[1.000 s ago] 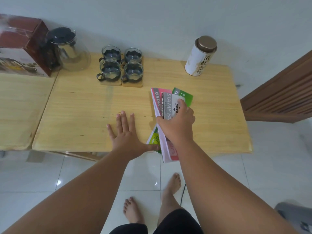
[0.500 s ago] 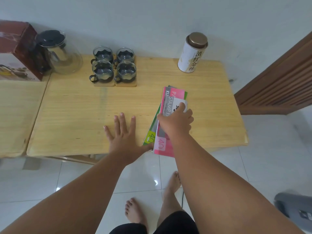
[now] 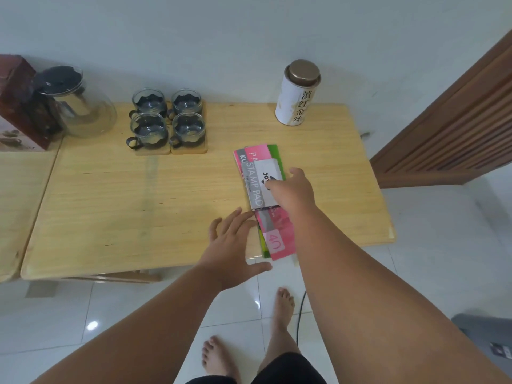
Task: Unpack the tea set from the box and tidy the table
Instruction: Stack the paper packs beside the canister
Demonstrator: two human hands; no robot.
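Observation:
A stack of pink, green and grey booklets (image 3: 253, 184) lies flat on the wooden table (image 3: 124, 203), right of the middle, its near end over the front edge. My right hand (image 3: 293, 195) rests on top of the stack with fingers curled onto the white cover. My left hand (image 3: 230, 245) is open at the front edge, fingertips against the stack's left side. Several glass cups (image 3: 169, 120) stand on wooden coasters (image 3: 188, 149) at the back. The glass teapot (image 3: 80, 106) with a black lid sits at the back left beside the dark red box (image 3: 19, 103).
A white tea tin (image 3: 297, 92) with a bronze lid stands at the back right. A second wooden table (image 3: 22, 203) adjoins on the left. A slatted wooden panel (image 3: 457, 128) is at the right. My bare feet (image 3: 282, 303) and a cable are on the tiled floor.
My right hand has pushed the booklets further onto the table and squared them flat. My left hand has slid right, up against the stack's left side.

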